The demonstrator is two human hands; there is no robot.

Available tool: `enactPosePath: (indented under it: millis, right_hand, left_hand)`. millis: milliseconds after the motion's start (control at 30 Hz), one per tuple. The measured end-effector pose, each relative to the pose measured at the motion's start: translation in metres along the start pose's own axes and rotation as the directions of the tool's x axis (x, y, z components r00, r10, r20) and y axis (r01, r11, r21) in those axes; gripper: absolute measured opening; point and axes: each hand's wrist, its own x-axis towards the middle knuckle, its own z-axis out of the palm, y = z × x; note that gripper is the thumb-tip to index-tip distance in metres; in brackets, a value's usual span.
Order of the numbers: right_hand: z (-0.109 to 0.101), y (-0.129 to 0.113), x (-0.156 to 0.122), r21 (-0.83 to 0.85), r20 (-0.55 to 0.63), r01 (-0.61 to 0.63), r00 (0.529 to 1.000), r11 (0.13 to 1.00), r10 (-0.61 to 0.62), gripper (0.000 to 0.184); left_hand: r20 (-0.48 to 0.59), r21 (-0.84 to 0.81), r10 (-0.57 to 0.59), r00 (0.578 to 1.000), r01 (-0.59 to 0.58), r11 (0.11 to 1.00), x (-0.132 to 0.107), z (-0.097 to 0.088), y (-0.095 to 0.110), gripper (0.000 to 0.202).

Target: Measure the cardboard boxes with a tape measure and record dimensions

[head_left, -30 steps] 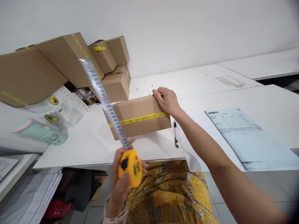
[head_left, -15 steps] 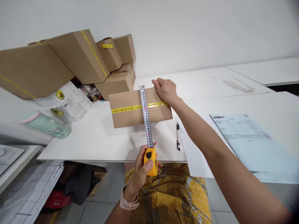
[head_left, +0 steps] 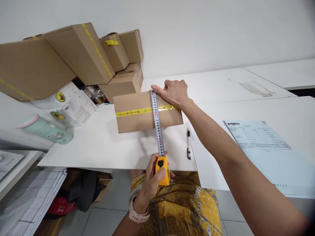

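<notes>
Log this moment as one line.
left hand: grips yellow plastic tape measure | right hand: holds metal blade end at far edge of flat brown cardboard box

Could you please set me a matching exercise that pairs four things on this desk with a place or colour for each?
Things:
1. tape measure
2. box
3. pen
4. flask

Descriptions:
A. teal, on its side at the far left
B. yellow case, in the grip of the left hand
C. brown, under the right hand
D. lies just right of the box

Pairs: 1-B, 2-C, 3-D, 4-A
</notes>
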Motion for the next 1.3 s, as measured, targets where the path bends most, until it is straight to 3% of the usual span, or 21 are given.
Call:
enactPosePath:
  millis: [200,533,700,900,1000,1067,1200,1300]
  right_hand:
    - [0.011,0.007,0.005,0.079,-0.074,0.074,0.995,0.994,-0.068,0.06]
    - [0.008,0.003,0.004,0.061,-0.036,0.018,0.999,0.998,-0.016,0.059]
    - [0.011,0.007,0.004,0.082,-0.066,0.052,0.997,0.995,-0.046,0.06]
    - [0.006,0.003,-0.001,0.084,-0.079,0.02,0.997,0.996,-0.013,0.062]
    - [-0.004,-0.005,-0.027,0.063,-0.116,0.012,0.993,0.998,-0.005,0.059]
    - [-0.006,-0.008,-0.058,0.048,-0.169,0.022,0.986,0.999,-0.014,0.056]
    - [0.01,-0.005,-0.129,0.006,-0.227,0.094,0.97,0.996,-0.091,0.049]
    - [0.024,-0.001,-0.159,0.057,-0.226,0.18,0.96,0.982,-0.163,0.041]
  left_hand:
    - [-0.006,0.003,-0.012,1.0,0.012,1.0,0.006,-0.002,-0.004,0.055]
    - [0.001,0.032,-0.005,1.0,0.005,0.999,0.009,-0.007,-0.01,0.057]
    - [0.001,0.034,-0.003,1.0,0.003,0.999,0.009,-0.007,-0.014,0.055]
    - [-0.085,-0.031,0.207,0.975,-0.21,0.977,-0.018,0.004,-0.004,0.053]
    - [-0.152,0.042,0.276,0.949,-0.273,0.961,-0.04,0.003,0.005,0.06]
    - [-0.139,0.061,0.295,0.945,-0.289,0.955,-0.051,-0.001,0.008,0.061]
    - [-0.051,0.042,0.27,0.962,-0.268,0.963,-0.063,-0.011,0.004,0.061]
    - [-0.038,0.052,0.212,0.976,-0.21,0.976,-0.069,-0.012,0.001,0.067]
